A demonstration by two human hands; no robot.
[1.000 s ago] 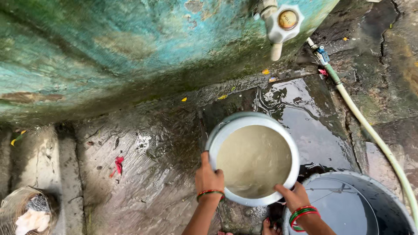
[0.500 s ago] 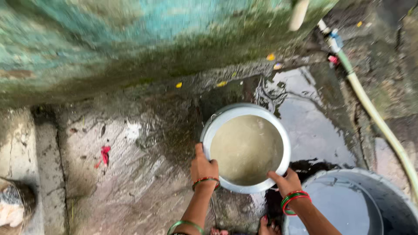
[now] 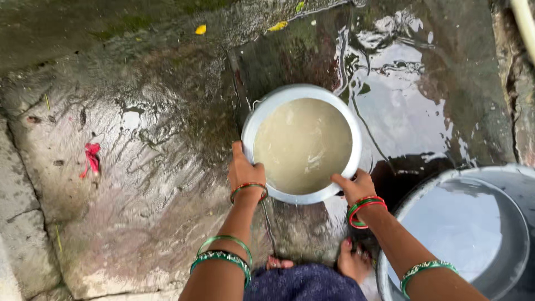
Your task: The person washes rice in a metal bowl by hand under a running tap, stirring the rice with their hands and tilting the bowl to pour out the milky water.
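A round metal pot point(image 3: 259, 111) full of cloudy beige water is held above the wet stone floor. My left hand point(image 3: 243, 171) grips its rim on the near left, thumb over the edge. My right hand point(image 3: 351, 186) grips the rim on the near right. Both wrists wear red and green bangles, with more green bangles further up the forearms. My bare feet point(image 3: 353, 261) show below the pot, partly hidden by dark blue cloth point(image 3: 304, 283).
A large metal basin point(image 3: 504, 184) of clear water stands at the lower right. A puddle point(image 3: 409, 111) covers the stone at the upper right. A red scrap point(image 3: 91, 156) lies at the left, yellow petals point(image 3: 201, 29) near the top. A pale hose point(image 3: 524, 19) crosses the top right corner.
The view has tilted down: the painted wall and the tap have left the frame, and my forearms and feet show more. Both hands keep their hold on the pot, whose water is sloshing.
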